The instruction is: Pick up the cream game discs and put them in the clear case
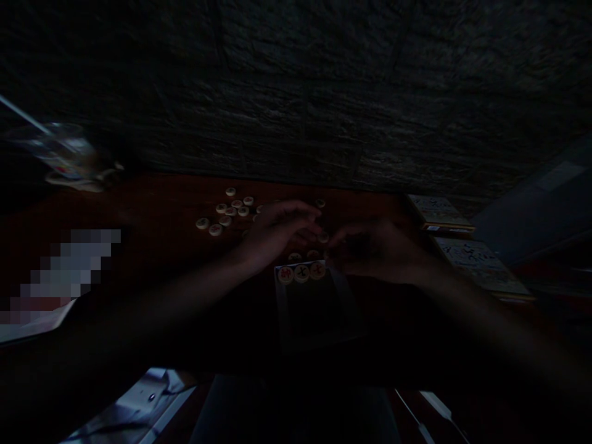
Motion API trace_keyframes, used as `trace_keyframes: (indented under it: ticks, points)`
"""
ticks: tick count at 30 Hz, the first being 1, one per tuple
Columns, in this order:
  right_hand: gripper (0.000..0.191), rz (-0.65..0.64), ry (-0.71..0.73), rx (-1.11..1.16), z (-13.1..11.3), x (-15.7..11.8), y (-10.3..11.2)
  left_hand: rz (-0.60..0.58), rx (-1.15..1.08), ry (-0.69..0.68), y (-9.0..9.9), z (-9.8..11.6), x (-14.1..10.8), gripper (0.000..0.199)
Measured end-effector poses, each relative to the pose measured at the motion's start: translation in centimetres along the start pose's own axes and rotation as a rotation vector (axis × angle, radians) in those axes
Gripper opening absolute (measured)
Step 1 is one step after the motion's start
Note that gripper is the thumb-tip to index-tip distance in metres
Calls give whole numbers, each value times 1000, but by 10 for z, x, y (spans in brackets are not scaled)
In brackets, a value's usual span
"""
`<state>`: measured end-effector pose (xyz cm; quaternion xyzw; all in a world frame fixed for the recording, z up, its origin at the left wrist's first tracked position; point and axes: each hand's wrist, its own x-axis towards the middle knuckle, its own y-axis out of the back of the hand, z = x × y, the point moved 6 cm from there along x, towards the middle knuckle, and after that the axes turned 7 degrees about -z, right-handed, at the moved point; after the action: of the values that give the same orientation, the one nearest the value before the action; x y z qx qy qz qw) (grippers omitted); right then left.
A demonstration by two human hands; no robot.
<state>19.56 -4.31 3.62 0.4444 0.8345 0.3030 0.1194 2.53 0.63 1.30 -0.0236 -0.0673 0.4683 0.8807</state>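
Note:
Round pale game pieces with red or dark characters lie scattered on the dark reddish table. My left hand is over the pieces at the middle, its fingers curved and apart, pointing right. Facing it, my right hand has its thumb and fingers curled near a piece; whether it touches or holds one is too dark to tell. Below them, a shallow open box has three pieces in a row along its far edge. More pieces sit just beyond that edge, partly hidden by the hands.
A clear cup with a straw stands at the back left. Two flat illustrated boxes lie at the right. A stone-like wall rises behind the table. A pale, blurred-out item is at the left.

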Motion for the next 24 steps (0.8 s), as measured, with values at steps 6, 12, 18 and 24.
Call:
trace_keyframes:
  ticks: [6, 12, 18, 24]
  points:
    - [15, -136, -23, -135, -3, -2, -2, -6, -5, -1, -1, -1, 0, 26]
    - [11, -153, -22, -186, 2, -2, -5, -20, -14, -5, -1, -2, 0, 24]
    - [11, -160, -29, -220, 1, -3, -7, -35, -29, -9, -2, -3, -1, 27]
    - [13, -153, -16, -217, 2, -3, -7, -35, -29, -5, -2, -2, 0, 26]
